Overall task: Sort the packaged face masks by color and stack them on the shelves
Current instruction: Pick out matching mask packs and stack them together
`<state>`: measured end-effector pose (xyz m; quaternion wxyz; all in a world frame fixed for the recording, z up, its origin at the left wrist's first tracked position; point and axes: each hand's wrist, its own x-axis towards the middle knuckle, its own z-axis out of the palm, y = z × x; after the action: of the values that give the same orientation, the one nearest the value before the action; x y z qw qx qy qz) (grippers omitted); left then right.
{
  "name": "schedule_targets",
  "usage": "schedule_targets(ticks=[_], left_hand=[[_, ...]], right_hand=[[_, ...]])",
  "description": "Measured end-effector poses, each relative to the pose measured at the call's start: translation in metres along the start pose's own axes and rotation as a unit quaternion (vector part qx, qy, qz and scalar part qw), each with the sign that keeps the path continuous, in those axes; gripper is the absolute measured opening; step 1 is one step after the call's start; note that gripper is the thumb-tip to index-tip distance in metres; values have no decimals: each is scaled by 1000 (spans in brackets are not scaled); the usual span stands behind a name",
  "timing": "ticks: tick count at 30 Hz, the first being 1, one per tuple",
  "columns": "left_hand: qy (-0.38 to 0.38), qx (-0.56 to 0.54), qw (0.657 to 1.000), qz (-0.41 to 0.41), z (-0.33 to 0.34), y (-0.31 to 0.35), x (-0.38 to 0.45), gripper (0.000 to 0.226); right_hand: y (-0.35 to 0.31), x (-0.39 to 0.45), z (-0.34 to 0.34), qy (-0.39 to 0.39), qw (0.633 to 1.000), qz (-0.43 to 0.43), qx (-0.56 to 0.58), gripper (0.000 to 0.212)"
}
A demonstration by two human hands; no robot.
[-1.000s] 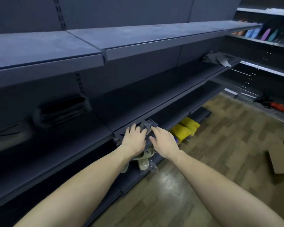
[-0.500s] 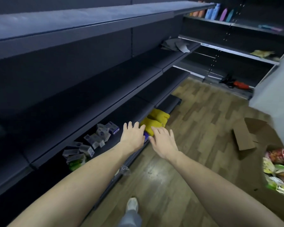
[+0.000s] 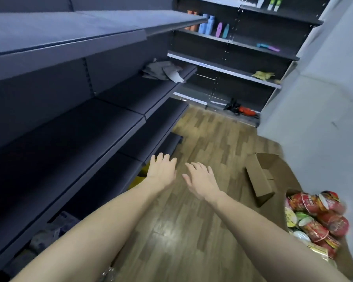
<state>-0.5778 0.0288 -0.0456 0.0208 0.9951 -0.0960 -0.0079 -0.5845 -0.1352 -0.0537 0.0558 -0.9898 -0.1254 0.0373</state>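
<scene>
Ahead of the body, over the wood floor (image 3: 192, 210), the left hand (image 3: 161, 171) and the right hand (image 3: 202, 180) reach forward side by side, fingers straight and spread, both grasping nothing. We judge this a step between placements: the hands are travelling free and must next find a further pack to pick up. Just left of the left hand, a yellow pack (image 3: 140, 177) shows on the lowest shelf (image 3: 110, 180). Far beyond both hands, a grey heap with one pale piece (image 3: 163, 71) lies on a middle shelf; it may be masks, though blur forbids certainty. We count two hands, one yellow patch, one grey heap. Right of the right hand stand an open carton (image 3: 259, 180) and a box of red cups (image 3: 314, 218).
</scene>
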Motion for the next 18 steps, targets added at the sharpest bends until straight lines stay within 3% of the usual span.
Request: schedule_targets(ticks=[10, 18], left_hand=[[-32, 12, 999, 34, 20, 17, 182, 45], [-38, 0, 999, 0, 28, 35, 346, 43]], right_hand=[[92, 151, 2, -7, 999, 32, 35, 55], [183, 303, -9, -23, 999, 10, 48, 57]])
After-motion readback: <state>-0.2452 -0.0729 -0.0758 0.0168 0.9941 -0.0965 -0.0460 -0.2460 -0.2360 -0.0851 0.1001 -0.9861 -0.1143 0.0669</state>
